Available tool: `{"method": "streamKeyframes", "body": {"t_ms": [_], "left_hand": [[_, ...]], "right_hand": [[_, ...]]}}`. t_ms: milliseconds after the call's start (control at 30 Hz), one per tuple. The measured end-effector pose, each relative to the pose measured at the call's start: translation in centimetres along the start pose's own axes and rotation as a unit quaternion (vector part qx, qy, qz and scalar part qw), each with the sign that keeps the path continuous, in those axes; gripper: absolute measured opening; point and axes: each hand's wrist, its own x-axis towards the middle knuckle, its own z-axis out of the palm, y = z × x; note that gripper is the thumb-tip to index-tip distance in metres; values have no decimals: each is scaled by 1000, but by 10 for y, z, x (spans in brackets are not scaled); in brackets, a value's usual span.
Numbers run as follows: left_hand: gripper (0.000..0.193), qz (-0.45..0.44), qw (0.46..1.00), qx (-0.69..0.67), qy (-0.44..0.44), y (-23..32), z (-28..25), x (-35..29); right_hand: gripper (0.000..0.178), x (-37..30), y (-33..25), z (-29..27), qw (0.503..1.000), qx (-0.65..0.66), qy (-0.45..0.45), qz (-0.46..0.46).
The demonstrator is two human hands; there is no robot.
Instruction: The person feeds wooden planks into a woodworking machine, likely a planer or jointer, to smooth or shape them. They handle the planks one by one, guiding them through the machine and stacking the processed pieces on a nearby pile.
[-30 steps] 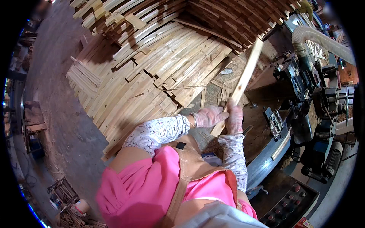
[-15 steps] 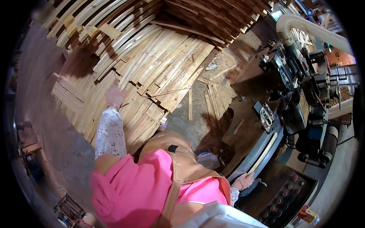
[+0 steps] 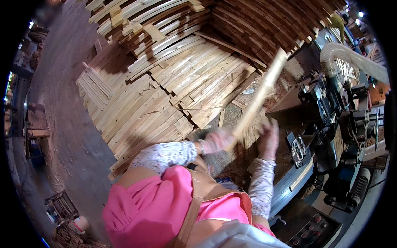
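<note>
Leftmost, some short strips [image 3: 97,89] lie across the edge of a broad pile [image 3: 142,118] of boards. Many boards are already down there, mostly side by side, with uneven ends along a dark gap; higher stacks [image 3: 161,35] stand behind. Next comes the left hand [image 3: 217,141], blurred, apparently closed around the near end of a slat [image 3: 258,93]. That slat slants up and away over the littered floor [image 3: 213,163], between pile and machine, so it is not laid down on either. Just right of it, the right hand [image 3: 269,138] is raised, fingers apart and off the wood, seemingly holding nothing. Farther right, another strip [image 3: 302,175] rests on the blue rail [image 3: 282,199] of the machine [image 3: 322,99], not in either hand. Whether the slat has been machined, I cannot tell.
</note>
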Motion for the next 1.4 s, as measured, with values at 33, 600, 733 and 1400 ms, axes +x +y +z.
{"method": "streamKeyframes", "body": {"t_ms": [33, 600, 733, 1400], "left_hand": [[71, 3, 998, -8, -67, 3, 4, 12], [52, -385, 700, 558, 226, -141, -402, -72], [83, -378, 731, 478, 307, -139, -390, -58], [33, -222, 930, -256, 140, -43, 11, -102]], "right_hand": [[36, -5, 14, 35, 997, -61, 16, 37], [51, -279, 18, -247, 621, -662, 419, -13], [50, -245, 29, -287, 491, -750, 443, 25], [102, -111, 64, 51, 877, -326, -339, 105]]}}
